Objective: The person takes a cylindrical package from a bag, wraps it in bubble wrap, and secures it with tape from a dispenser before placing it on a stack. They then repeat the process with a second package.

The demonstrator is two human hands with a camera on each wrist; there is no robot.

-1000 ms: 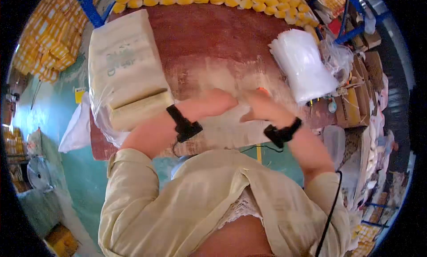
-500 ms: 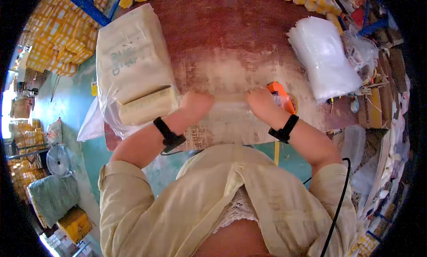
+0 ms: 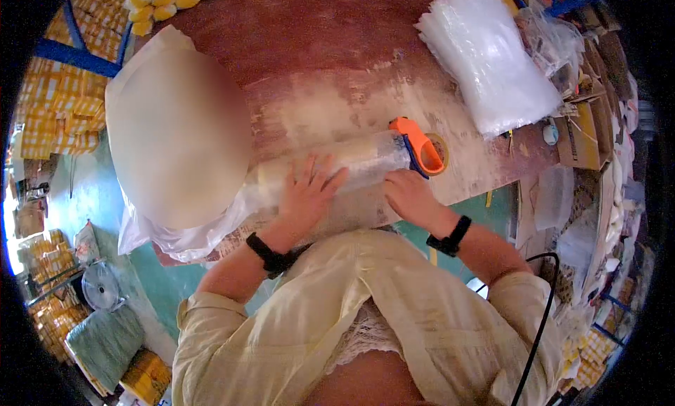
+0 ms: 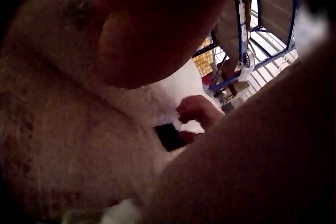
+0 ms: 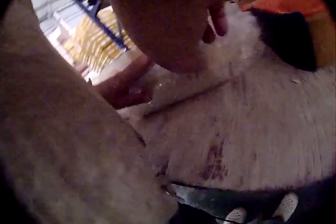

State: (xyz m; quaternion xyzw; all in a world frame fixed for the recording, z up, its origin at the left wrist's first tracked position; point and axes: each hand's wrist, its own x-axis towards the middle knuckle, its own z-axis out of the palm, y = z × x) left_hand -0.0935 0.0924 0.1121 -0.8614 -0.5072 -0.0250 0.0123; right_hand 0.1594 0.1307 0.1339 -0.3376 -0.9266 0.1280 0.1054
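Observation:
In the head view a long bundle in clear plastic (image 3: 365, 153) lies across the table's near part. My left hand (image 3: 308, 195) rests on it near its left end, fingers spread. My right hand (image 3: 415, 198) is at its near edge toward the right end; curled fingers pinch the plastic, and the left wrist view shows this hand (image 4: 199, 112) with white film at its fingers. An orange tape dispenser (image 3: 420, 147) with a tape roll stands against the bundle's right end. In the right wrist view the dispenser (image 5: 286, 4) is beyond my fingers (image 5: 215, 27).
A large pale package (image 3: 176, 139), partly blurred, lies at the table's left with white plastic (image 3: 169, 236) under its near end. A stack of clear bags (image 3: 492, 68) lies at the right, beside a cardboard box (image 3: 583, 135). Yellow-topped items (image 3: 165, 2) line the far left edge.
My left hand has gone from curled fingers to spread on the bundle. My right hand has come down and nearer the body, uncovering the orange dispenser. The head view has shifted.

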